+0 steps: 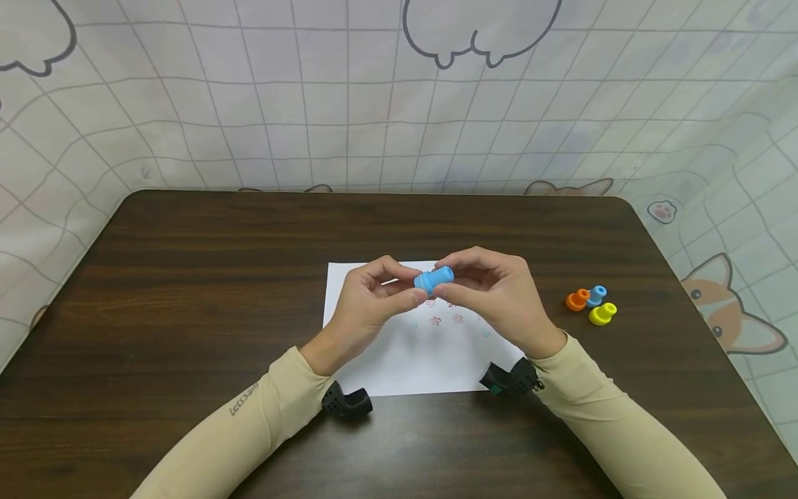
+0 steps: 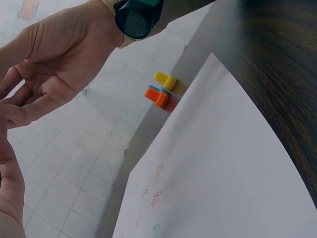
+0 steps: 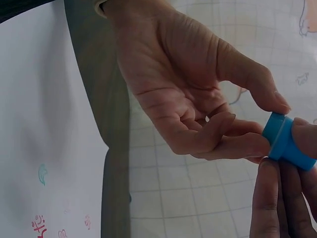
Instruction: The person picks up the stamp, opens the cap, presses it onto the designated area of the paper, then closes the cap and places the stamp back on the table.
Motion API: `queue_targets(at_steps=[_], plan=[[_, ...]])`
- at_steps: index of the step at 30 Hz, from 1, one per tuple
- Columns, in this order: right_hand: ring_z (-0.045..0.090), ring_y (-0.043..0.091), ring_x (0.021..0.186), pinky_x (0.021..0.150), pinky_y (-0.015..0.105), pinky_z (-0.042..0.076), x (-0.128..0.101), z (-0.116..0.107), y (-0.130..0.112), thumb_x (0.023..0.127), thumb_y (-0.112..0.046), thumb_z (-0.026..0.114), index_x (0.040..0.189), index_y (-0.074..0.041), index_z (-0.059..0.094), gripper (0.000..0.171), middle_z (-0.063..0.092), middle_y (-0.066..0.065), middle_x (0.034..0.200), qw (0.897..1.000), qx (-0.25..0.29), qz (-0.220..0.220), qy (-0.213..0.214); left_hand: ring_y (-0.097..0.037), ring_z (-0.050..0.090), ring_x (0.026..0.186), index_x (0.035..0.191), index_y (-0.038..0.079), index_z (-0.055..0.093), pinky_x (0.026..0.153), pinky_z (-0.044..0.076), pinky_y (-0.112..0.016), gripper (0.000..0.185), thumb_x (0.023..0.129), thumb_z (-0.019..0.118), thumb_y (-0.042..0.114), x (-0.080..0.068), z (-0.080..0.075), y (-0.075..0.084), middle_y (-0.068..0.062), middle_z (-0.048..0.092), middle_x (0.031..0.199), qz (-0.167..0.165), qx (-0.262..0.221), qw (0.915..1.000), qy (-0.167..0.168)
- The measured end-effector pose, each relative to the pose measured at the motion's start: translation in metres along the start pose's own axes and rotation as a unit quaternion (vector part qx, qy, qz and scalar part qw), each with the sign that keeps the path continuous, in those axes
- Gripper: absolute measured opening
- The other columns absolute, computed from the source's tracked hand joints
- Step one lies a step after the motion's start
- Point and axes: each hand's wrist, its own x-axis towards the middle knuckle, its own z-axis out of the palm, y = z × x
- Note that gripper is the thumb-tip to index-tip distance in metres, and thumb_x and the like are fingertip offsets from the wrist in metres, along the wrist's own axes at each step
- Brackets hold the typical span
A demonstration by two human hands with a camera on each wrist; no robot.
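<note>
Both hands held the blue stamp (image 1: pixel 433 279) above the white paper (image 1: pixel 430 360) on the counter (image 1: pixel 187 291), left hand (image 1: pixel 368 305) fingers pinching its cap end, right hand (image 1: pixel 495 294) fingers gripping the body; several small prints already marked the sheet, leaving much of it bare.

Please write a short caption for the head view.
Both hands hold a blue stamp above stamped paper.

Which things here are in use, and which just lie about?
In use: blue stamp, pinched between left hand and right hand; stamped white paper beneath.
Lying about: orange stamp, small blue stamp, yellow stamp.
</note>
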Motion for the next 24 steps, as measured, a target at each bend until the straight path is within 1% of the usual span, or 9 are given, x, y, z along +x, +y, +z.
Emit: queue_targets(at_steps=[4, 11, 17, 24], plan=[[0.077, 0.016, 0.093, 0.088, 0.031, 0.065, -0.0001, 0.0002, 0.0, 0.087, 0.001, 0.08, 0.114, 0.006, 0.071, 0.029, 0.076, -0.005, 0.105, 1.0, -0.011, -0.003, 0.003, -0.011, 0.078, 0.092, 0.096, 0.02, 0.073, 0.092, 0.063, -0.028, 0.021, 0.087, 0.079, 0.001, 0.0001, 0.0, -0.0003, 0.001, 0.072, 0.106, -0.001, 0.01, 0.9999, 0.004], [0.077, 0.013, 0.092, 0.088, 0.028, 0.064, 0.0001, 0.0003, 0.0005, 0.085, 0.003, 0.081, 0.113, 0.003, 0.073, 0.029, 0.076, -0.011, 0.103, 0.998, -0.052, -0.021, 0.011, -0.011, 0.078, 0.093, 0.096, 0.021, 0.074, 0.091, 0.063, -0.028, 0.023, 0.088, 0.078, 0.0, 0.0004, -0.001, -0.0014, 0.001, 0.074, 0.106, 0.002, 0.021, 0.9997, 0.015], [0.077, 0.013, 0.092, 0.088, 0.028, 0.064, 0.0007, 0.0007, 0.0011, 0.085, 0.004, 0.081, 0.113, 0.003, 0.073, 0.029, 0.076, -0.011, 0.103, 0.998, -0.055, -0.027, 0.01, -0.012, 0.078, 0.094, 0.095, 0.022, 0.075, 0.091, 0.063, -0.028, 0.024, 0.087, 0.079, 0.0, 0.0003, -0.0014, -0.002, 0.002, 0.074, 0.106, 0.005, 0.026, 0.9995, 0.018], [0.077, 0.013, 0.091, 0.087, 0.028, 0.064, 0.0001, 0.0005, 0.0014, 0.086, 0.002, 0.081, 0.113, 0.003, 0.073, 0.028, 0.076, -0.01, 0.104, 0.998, -0.052, -0.02, 0.01, -0.011, 0.077, 0.092, 0.094, 0.023, 0.075, 0.09, 0.063, -0.028, 0.026, 0.087, 0.078, -0.002, 0.0014, -0.0002, -0.0019, 0.002, 0.073, 0.104, -0.001, 0.02, 0.9997, 0.017]])
